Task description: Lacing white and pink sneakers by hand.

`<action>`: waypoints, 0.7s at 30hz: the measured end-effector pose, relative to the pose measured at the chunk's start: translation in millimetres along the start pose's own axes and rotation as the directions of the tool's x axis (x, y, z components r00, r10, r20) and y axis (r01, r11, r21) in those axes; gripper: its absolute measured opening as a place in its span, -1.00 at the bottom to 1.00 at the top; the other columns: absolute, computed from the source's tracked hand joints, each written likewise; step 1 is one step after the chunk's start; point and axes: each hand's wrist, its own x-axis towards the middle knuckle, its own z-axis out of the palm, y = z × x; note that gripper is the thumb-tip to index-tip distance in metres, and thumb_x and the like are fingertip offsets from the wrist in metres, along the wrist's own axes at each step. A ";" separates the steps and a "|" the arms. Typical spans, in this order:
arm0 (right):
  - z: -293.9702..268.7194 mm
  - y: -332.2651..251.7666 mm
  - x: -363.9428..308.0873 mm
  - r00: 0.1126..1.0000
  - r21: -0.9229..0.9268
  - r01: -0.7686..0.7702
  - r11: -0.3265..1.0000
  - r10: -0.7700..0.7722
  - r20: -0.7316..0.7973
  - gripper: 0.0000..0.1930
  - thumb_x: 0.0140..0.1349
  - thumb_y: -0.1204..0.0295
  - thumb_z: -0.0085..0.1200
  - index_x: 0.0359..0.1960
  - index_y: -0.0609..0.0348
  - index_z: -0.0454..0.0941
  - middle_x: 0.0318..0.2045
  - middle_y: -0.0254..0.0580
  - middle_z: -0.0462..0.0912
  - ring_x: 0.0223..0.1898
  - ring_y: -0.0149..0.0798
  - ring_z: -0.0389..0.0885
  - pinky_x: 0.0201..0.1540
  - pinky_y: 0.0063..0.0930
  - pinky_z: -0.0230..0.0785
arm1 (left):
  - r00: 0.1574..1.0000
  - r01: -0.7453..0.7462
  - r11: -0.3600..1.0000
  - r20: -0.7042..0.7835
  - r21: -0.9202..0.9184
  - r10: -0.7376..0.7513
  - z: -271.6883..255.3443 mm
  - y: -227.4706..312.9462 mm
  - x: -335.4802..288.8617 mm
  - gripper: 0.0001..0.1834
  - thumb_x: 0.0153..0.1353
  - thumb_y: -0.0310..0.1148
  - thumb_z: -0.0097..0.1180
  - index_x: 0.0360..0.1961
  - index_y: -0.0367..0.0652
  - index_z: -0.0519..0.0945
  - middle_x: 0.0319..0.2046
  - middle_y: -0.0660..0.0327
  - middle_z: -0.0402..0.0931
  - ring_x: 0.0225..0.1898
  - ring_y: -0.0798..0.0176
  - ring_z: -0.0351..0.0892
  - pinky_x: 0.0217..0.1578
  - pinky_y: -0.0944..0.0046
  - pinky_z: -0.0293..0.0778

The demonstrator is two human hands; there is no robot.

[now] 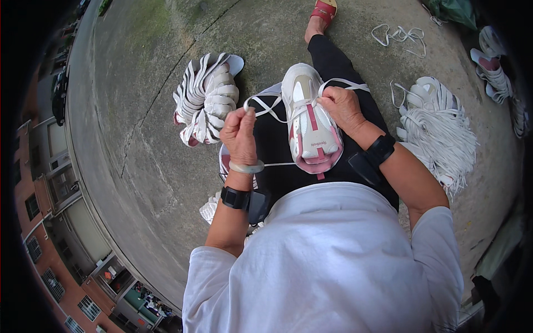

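A white sneaker (316,139) with pink trim rests on my lap, its toe pointing away from me. A flat white shoelace (272,109) runs loosely from the front of its lacing area. Left of the shoe, my left hand (240,133) is closed in a pinch on one stretch of this lace, held off the shoe. Over the shoe's right side, my right hand (341,108) pinches the lace close to the lacing, and a loose end trails to the right across my thigh. A thin white strand stretches from near my left wrist to the shoe's heel opening.
Stacked white shoe uppers (206,100) sit on the concrete ground (161,161) at left. At right, a bundle of white laces (444,136) lies over shoes. A loose lace (401,36) is on the ground ahead. More shoes (493,75) stand at far right.
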 end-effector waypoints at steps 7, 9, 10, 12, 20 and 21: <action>-19.4 -19.3 -15.3 0.999 0.064 0.045 0.997 -0.046 0.019 -0.87 -0.02 0.36 0.10 -0.52 0.15 0.48 -0.61 -0.20 0.45 -0.53 -0.16 0.48 -0.44 -0.32 0.31 | 0.860 0.365 0.676 -0.047 -0.640 -0.509 -60.2 -18.3 0.9 -0.95 0.10 -0.48 0.01 -0.45 -0.19 0.41 -0.62 0.26 0.43 -0.68 0.42 0.39 -0.69 0.48 0.31; -23.5 -30.3 -18.0 0.888 -0.090 0.456 0.885 -0.445 0.120 -0.87 -0.05 0.37 0.09 -0.45 0.10 0.51 -0.52 -0.26 0.44 -0.41 -0.21 0.47 -0.34 -0.36 0.25 | 0.834 0.535 0.654 0.210 -0.535 -0.510 -33.8 -17.0 -10.4 -0.94 0.10 -0.48 0.01 -0.41 -0.24 0.43 -0.60 0.19 0.49 -0.68 0.40 0.47 -0.68 0.48 0.40; -27.0 -37.3 -19.4 0.867 -0.163 0.484 0.860 -0.444 0.227 -0.84 -0.07 0.34 0.10 -0.41 0.05 0.53 -0.49 -0.29 0.42 -0.36 -0.26 0.43 -0.28 -0.36 0.17 | 0.784 0.618 0.633 0.317 -0.466 -0.533 -20.1 -13.1 -13.8 -0.95 0.10 -0.49 0.02 -0.43 -0.24 0.44 -0.59 0.16 0.51 -0.67 0.39 0.50 -0.70 0.49 0.43; -27.7 -42.9 -16.0 0.823 -0.197 0.551 0.811 -0.491 0.284 -0.82 -0.07 0.31 0.11 -0.41 0.05 0.53 -0.49 -0.28 0.41 -0.37 -0.26 0.42 -0.29 -0.36 0.16 | 0.701 0.702 0.645 0.447 -0.301 -0.556 0.4 -11.7 -17.0 -0.93 0.14 -0.47 0.00 -0.44 -0.24 0.45 -0.56 0.16 0.52 -0.63 0.40 0.51 -0.66 0.52 0.43; -21.5 -40.7 -10.7 0.805 -0.325 0.586 0.743 -0.488 0.337 -0.67 -0.08 0.26 0.10 -0.25 0.09 0.46 -0.47 -0.27 0.38 -0.38 -0.25 0.41 -0.28 -0.34 0.13 | 0.746 0.644 0.714 0.434 -0.274 -0.506 36.2 -25.7 -1.3 -0.90 0.14 -0.46 0.02 -0.50 -0.23 0.47 -0.55 0.17 0.52 -0.62 0.41 0.51 -0.64 0.51 0.44; -20.3 -39.0 -11.3 0.818 -0.325 0.570 0.754 -0.486 0.308 -0.65 -0.08 0.25 0.11 -0.23 0.10 0.46 -0.46 -0.27 0.39 -0.38 -0.24 0.41 -0.28 -0.34 0.13 | 0.769 0.619 0.734 0.405 -0.278 -0.495 39.5 -27.4 0.8 -0.90 0.13 -0.46 0.02 -0.50 -0.23 0.47 -0.55 0.17 0.52 -0.64 0.42 0.50 -0.64 0.52 0.43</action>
